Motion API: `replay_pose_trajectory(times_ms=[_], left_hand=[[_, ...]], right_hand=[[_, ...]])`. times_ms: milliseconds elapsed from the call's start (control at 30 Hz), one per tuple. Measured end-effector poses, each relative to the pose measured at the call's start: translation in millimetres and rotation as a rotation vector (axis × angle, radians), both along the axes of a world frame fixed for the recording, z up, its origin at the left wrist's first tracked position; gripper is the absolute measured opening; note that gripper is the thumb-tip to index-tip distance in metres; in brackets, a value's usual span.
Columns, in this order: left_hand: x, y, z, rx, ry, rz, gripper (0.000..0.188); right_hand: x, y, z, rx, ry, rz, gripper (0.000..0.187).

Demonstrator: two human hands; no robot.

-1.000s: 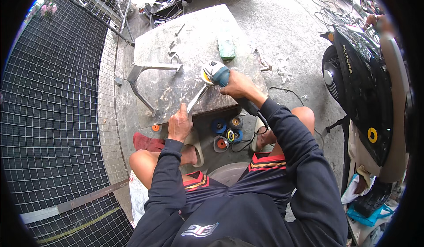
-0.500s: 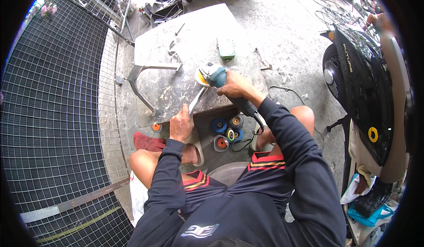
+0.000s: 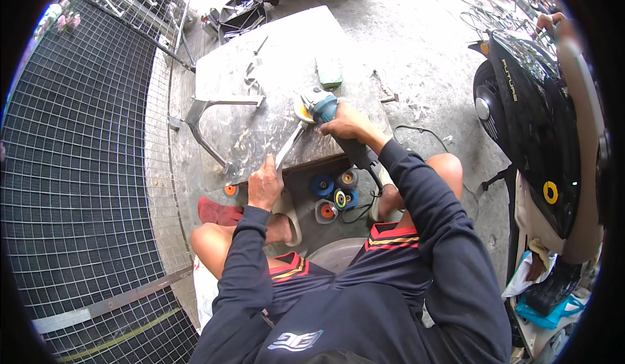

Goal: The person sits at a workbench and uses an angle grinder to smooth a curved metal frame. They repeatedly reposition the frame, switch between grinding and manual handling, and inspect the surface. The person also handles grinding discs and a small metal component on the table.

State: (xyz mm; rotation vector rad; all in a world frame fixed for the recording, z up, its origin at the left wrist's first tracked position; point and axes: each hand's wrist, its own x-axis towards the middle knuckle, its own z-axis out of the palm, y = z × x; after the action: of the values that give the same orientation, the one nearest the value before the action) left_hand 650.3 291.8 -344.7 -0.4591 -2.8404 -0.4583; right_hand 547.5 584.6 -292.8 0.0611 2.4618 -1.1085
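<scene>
1. Right hand (image 3: 344, 124) closed around a blue grinder (image 3: 323, 107), disc end at 11 o'clock from the hand, touching the far tip of a metal bar (image 3: 288, 147).
2. Left hand (image 3: 265, 185) clamped on the bar's near end, pressing it to the slab (image 3: 273, 84).
3. Bar slanted toward 1 o'clock, lying on the slab's near edge.
4. Spare discs (image 3: 333, 193) on the ground at 3 o'clock from the left hand.

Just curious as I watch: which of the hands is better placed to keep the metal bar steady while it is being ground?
Left. The left hand already presses on the metal bar at its near end, while the right hand grips the angle grinder.
</scene>
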Motion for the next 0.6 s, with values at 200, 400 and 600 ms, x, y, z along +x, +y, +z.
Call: replay_pose_trajectory(times_ms=[200,400,600], left_hand=[[-2,-1,1,0.001,-0.035,0.02,0.037],[-5,-1,4,0.05,-0.017,-0.002,0.036],[-11,-5,6,0.053,0.008,-0.011,0.036]], right_hand=[[-3,5,-9,-0.007,0.005,0.0,0.06],[2,8,2,-0.027,0.028,-0.017,0.058],[13,-6,10,0.014,0.063,0.041,0.057]])
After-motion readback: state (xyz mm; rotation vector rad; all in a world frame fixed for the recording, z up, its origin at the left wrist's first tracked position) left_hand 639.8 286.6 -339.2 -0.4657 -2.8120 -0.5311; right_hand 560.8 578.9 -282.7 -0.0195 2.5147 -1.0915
